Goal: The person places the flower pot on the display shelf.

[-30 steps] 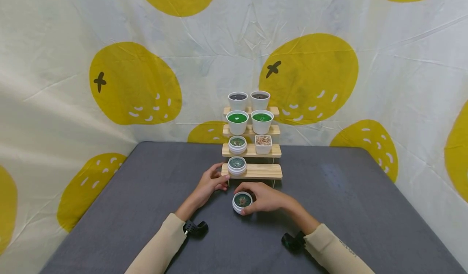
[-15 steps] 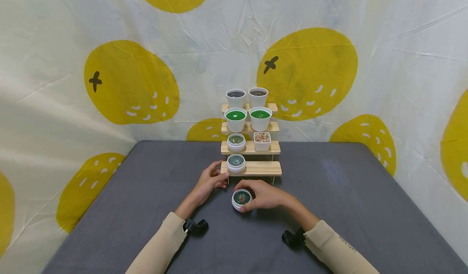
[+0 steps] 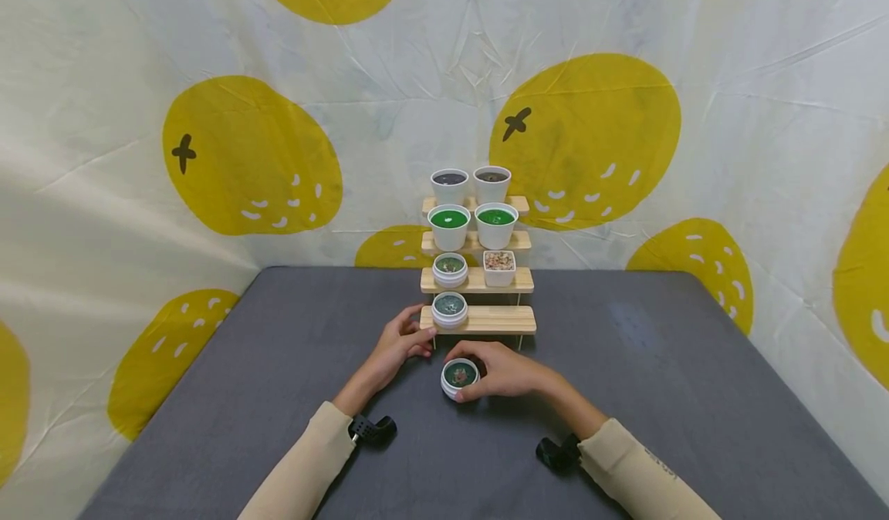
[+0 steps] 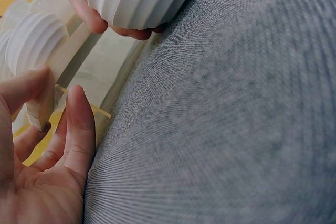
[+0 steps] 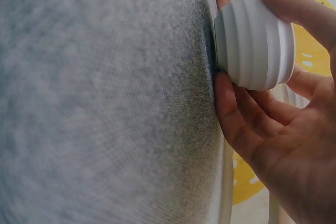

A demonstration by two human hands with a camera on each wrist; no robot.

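My right hand (image 3: 503, 371) grips a small white ribbed pot (image 5: 252, 43) with a dark green filling, thumb at one side and fingers round the other. The pot stands on the grey cloth, in front of a stepped wooden shelf (image 3: 503, 319). At the left end of the lowest step, my left hand (image 3: 394, 352) holds the board, with its thumb on the edge and fingertips behind and below, seen closer in the left wrist view. A similar ribbed pot (image 3: 450, 312) with a grey-green filling sits on that step, just beyond the left thumb.
Higher up the shelf stand another ribbed pot (image 3: 450, 271), a square white pot of pebbles (image 3: 499, 268), two cups with bright green filling (image 3: 449, 231) and two with dark filling (image 3: 450, 187). Behind the table hangs a white curtain (image 3: 417, 142) with yellow fruit prints.
The head view has shifted slightly. Both hands, the gripped pot and the shelf keep their places relative to one another.
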